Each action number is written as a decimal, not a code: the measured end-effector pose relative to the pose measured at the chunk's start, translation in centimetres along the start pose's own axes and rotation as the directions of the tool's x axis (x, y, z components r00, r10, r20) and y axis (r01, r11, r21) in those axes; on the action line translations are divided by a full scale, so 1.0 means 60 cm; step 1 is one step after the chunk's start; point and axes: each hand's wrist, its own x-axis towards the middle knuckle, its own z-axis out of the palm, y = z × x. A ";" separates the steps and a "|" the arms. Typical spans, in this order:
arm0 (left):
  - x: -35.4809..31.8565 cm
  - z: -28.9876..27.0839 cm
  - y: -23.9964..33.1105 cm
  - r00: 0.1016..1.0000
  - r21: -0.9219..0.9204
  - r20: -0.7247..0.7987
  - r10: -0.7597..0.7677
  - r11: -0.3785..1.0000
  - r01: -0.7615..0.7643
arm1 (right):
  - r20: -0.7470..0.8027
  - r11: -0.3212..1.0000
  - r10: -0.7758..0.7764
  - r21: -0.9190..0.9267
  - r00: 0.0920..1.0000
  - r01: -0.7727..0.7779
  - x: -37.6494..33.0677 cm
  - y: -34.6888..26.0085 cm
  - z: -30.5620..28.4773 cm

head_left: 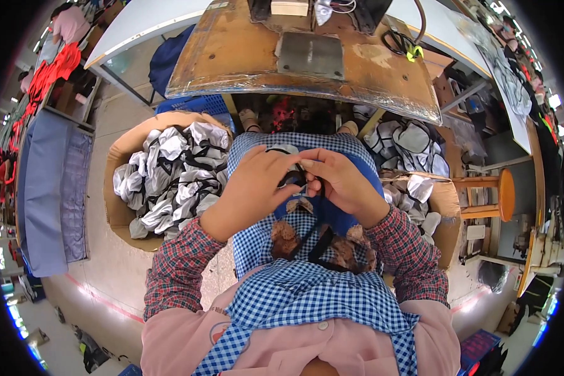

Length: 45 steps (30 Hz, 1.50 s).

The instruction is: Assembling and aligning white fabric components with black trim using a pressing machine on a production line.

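Observation:
Over my lap, my left hand [250, 182] and my right hand [344, 185] meet with thumbs and fingertips pinched together. Between them is a narrow black fabric strip [301, 180], largely covered by the fingers. A bit of pale grey cloth [283, 149] shows just beyond the left fingers, and I cannot tell whether it joins the strip. Both hands are closed. Below them lies my blue checked apron [269, 250], with brown patches and dark straps on its middle.
A cardboard box [120, 210] heaped with grey-white, black-trimmed fabric pieces [175, 169] stands at my left. Another box [446, 203] with similar pieces is at my right, beside a wooden stool [506, 193]. Ahead is a worn wooden machine table [232, 59] with a metal plate [310, 55].

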 end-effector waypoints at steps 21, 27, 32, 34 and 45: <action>0.009 -0.017 -0.039 0.806 -0.695 0.479 -0.348 0.411 0.590 | 0.280 0.372 -0.479 -0.794 0.832 0.481 -0.043 -0.059 0.019; 0.016 -0.004 -0.012 0.994 -0.442 -0.053 -0.097 0.895 0.064 | 0.159 0.473 -0.507 -0.770 0.847 0.428 -0.043 -0.050 0.020; 0.019 0.003 0.006 0.967 -0.360 0.142 -0.211 0.899 0.249 | 0.113 0.494 -0.582 -0.738 0.805 0.460 -0.041 -0.030 0.028; 0.024 0.005 0.001 0.943 -0.385 0.224 -0.247 0.866 0.319 | 0.088 0.533 -0.553 -0.726 0.828 0.433 -0.045 -0.029 0.025; 0.047 -0.021 -0.019 0.852 -0.296 0.495 -0.168 0.889 0.348 | 0.727 -0.385 -0.223 -0.678 0.650 0.626 -0.054 -0.075 0.017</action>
